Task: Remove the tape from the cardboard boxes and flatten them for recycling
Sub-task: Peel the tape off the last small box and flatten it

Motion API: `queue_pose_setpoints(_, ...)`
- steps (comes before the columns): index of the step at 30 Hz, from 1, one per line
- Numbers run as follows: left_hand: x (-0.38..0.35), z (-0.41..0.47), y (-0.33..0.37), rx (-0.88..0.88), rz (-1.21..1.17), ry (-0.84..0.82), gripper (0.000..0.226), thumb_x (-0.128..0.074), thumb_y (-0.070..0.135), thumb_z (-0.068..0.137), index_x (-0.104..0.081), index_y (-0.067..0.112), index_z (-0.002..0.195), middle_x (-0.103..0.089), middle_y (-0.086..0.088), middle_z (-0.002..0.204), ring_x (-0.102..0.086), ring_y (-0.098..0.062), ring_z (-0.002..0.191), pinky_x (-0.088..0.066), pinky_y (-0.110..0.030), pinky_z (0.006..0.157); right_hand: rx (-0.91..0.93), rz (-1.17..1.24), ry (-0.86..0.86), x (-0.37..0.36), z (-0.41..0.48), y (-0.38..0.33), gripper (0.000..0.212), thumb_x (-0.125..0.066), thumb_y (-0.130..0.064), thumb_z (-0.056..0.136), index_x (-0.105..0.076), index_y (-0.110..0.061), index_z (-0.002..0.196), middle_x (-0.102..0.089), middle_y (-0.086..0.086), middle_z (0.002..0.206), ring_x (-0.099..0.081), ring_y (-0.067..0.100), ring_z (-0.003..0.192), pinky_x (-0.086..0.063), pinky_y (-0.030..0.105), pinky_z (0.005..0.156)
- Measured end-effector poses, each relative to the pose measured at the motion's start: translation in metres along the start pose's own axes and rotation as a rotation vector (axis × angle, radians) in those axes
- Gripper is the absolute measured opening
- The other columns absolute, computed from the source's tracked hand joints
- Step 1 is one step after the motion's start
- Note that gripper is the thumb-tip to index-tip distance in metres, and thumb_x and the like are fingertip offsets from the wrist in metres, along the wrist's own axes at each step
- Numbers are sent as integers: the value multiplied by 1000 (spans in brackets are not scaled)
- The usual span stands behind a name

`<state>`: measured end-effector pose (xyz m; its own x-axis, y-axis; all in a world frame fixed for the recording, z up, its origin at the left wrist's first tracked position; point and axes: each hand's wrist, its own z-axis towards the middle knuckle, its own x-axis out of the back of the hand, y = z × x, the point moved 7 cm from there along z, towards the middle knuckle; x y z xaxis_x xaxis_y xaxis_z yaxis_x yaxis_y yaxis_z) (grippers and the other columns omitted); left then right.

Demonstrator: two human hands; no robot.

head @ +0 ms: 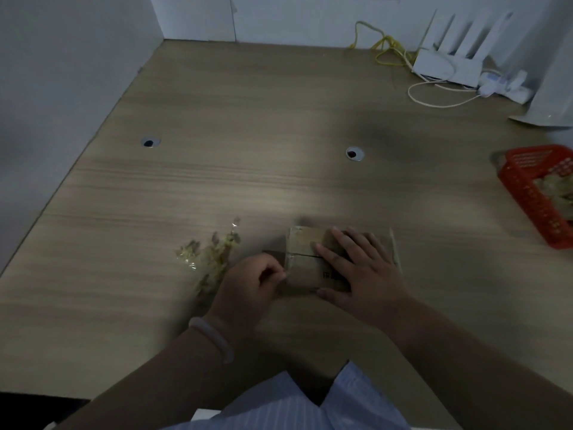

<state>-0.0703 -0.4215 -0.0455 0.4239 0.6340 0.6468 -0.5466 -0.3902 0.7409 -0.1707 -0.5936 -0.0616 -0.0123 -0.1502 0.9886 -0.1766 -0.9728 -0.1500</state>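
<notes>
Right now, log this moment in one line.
left hand pinches clear tape strip | right hand presses small brown cardboard box

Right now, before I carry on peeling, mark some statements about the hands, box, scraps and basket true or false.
The right hand lies flat on the cardboard box. True.
The left hand rests idle, away from the box. False: it pinches the tape at the box's left end.
Tape scraps lie on the desk left of the box. True.
The red basket stands left of the box. False: it is at the desk's right edge.
</notes>
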Motion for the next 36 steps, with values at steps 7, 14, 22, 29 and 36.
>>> queue_pose_setpoints(7,12,18,-16,292,-211,137,19,-65,7,85,-61,18,70,-66,9,63,-59,-2,62,-44,-13,63,27,5,-54,0,-7,-4,76,-27,-81,78,-16,-51,147,-9,-6,161,-3,18,148,-4,43,120)
queue_pose_setpoints(14,-16,24,-18,567,-661,88,14,-54,-1,92,-69,-2,91,-69,-2,69,-65,-9,69,-57,-24,74,15,37,-39,3,-7,-2,75,-29,-81,80,-23,-47,147,-16,-4,160,-9,19,148,-9,44,120)
queue_pose_setpoints(22,-18,35,-46,889,-976,-53,27,-44,18,97,-69,9,92,-69,-8,88,-62,-16,76,-55,-28,64,14,69,-8,3,-3,0,74,-32,-81,80,-30,-45,145,-24,-2,158,-18,21,146,-11,43,117)
queue_pose_setpoints(29,-29,61,-39,750,-491,-107,19,-63,22,91,-70,7,83,-68,-4,71,-65,-8,59,-53,-20,50,20,91,-2,5,-1,0,75,-40,-78,78,-30,-46,145,-24,-3,157,-18,21,146,-12,44,116)
queue_pose_setpoints(36,-36,64,-50,890,-663,-220,9,-58,5,91,-66,3,95,-67,-11,82,-67,-16,69,-59,-28,66,14,88,4,6,0,0,76,-42,-78,76,-33,-45,144,-25,-3,157,-20,21,145,-16,45,115)
